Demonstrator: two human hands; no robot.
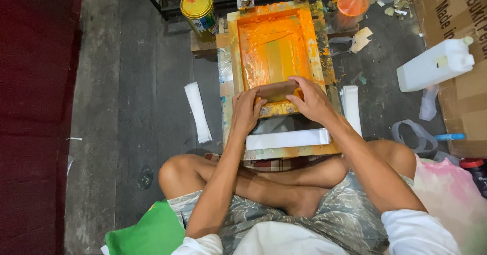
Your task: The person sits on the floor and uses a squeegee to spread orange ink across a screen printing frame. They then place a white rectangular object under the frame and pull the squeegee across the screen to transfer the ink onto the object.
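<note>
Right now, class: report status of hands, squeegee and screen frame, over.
Left hand and right hand both grip the squeegee. It sits at the near end of the orange-inked screen frame. Nothing in the way.

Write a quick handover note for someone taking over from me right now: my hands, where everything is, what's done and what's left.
Left hand and right hand: both grip the squeegee at the near end of the screen frame.
Screen: coated in orange ink, on the floor in front of crossed legs.
White strip lies under the frame's near edge. More white strips lie left and right.
Paint can far left, white jug right.
Done: ink spread over the mesh.
Left: cannot tell how many strips remain.
</note>
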